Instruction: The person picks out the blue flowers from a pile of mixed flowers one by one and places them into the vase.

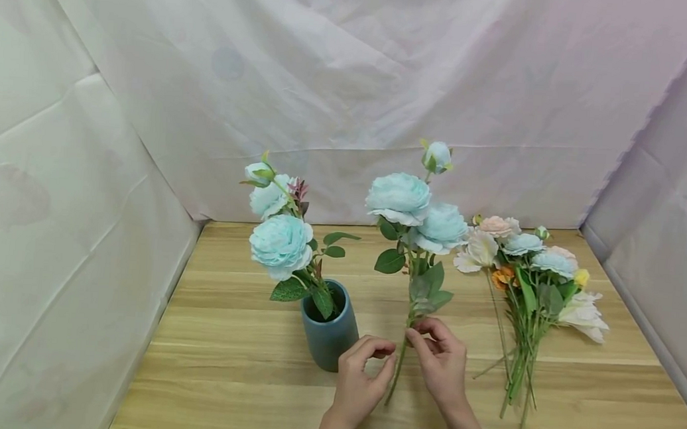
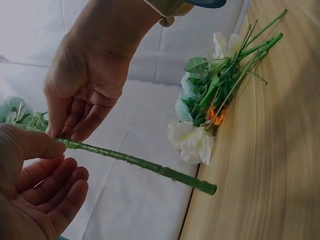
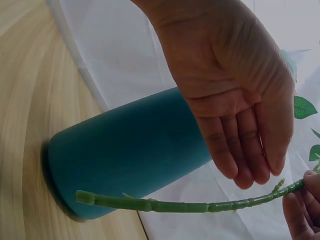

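Note:
My right hand [image 1: 443, 364] pinches the green stem [image 1: 399, 371] of an artificial flower spray between thumb and fingers. The spray stands upright, with two big pale blue blooms [image 1: 398, 197] and a bud on top. Left of the stem is my left hand [image 1: 363, 379], its fingers loosely bent and holding nothing. In the right wrist view the left fingertips [image 3: 245, 182] are just above the stem [image 3: 180, 206], whose cut end hangs free. Behind the left hand is a blue-grey vase [image 1: 329, 340] holding another pale blue spray [image 1: 281, 243].
A pile of artificial flowers [image 1: 527, 320] lies on the wooden table [image 1: 218, 378] at the right, with white, pink, blue, orange and yellow heads and its stems toward the front. Pale cloth [image 1: 359, 76] hangs behind and along both sides.

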A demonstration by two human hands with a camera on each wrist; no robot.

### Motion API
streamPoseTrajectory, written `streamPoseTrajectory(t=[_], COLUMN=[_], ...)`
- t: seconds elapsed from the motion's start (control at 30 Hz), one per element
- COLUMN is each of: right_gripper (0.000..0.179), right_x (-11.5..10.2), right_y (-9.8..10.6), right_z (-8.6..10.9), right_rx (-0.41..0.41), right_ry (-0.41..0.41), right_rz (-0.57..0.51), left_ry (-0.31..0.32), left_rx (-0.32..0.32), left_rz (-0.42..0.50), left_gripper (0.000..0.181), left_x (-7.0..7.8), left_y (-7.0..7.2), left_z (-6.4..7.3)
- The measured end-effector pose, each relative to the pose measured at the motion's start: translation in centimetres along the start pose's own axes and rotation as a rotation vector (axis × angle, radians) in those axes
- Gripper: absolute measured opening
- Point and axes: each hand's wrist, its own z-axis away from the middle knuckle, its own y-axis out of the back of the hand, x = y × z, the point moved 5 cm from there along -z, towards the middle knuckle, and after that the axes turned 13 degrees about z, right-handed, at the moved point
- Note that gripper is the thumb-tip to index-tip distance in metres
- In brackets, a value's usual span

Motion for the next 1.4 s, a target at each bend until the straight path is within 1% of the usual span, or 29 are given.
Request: streamPoseTrajectory(t=[0.07,0.27,0.3,0.5,0.73,0.9,1.03,1.13,1.27,1.33,1.4], right_gripper=[0.013,0.016,0.017,0.018,0.019,0.020,0.021,0.021,0.021,0.020,0.018], right_x=[-0.2,-0.4,-0.4,-0.5,-0.4,-0.4,-0.2,-0.1,-0.3,-0.4,-0.4], right_y=[-0.2,-0.7,-0.8,-1.1,-1.1,-1.1,-1.2,-1.3,-1.3,-1.1,-0.9], right_z=[0.0,0.1,0.2,0.3,0.5,0.6,0.7,0.7,0.8,0.8,0.8], right_rx=[-0.011,-0.031,-0.033,-0.049,-0.053,-0.046,-0.048,-0.052,-0.054,-0.053,-0.054], right_ry=[0.016,0.040,0.040,0.051,0.037,0.021,0.024,0.030,0.030,0.022,0.003], right_rz=[-0.017,-0.048,-0.047,-0.032,0.001,0.033,0.047,0.046,0.042,0.048,0.061], left_ry=[0.025,0.125,0.135,0.165,0.181,0.170,0.169,0.152,0.100,0.079,0.067], left_rx=[0.002,0.009,0.010,0.024,0.034,0.043,0.064,0.077,0.076,0.071,0.069], left_rz=[0.001,0.015,0.018,0.037,0.063,0.052,0.030,0.016,0.010,0.008,0.006], left_gripper=[0.020,0.017,0.015,0.010,0.011,0.012,0.014,0.016,0.017,0.018,0.019], left_x=[-0.2,-0.9,-1.4,-4.3,-4.5,-4.5,-4.2,-3.3,-1.5,-0.9,-0.7], left_y=[-0.1,-0.3,-0.4,-0.4,-0.4,-0.4,-0.4,-0.3,-0.2,-0.1,0.0], left_z=[0.1,0.2,0.5,1.9,2.0,2.1,1.9,1.5,0.8,0.6,0.5])
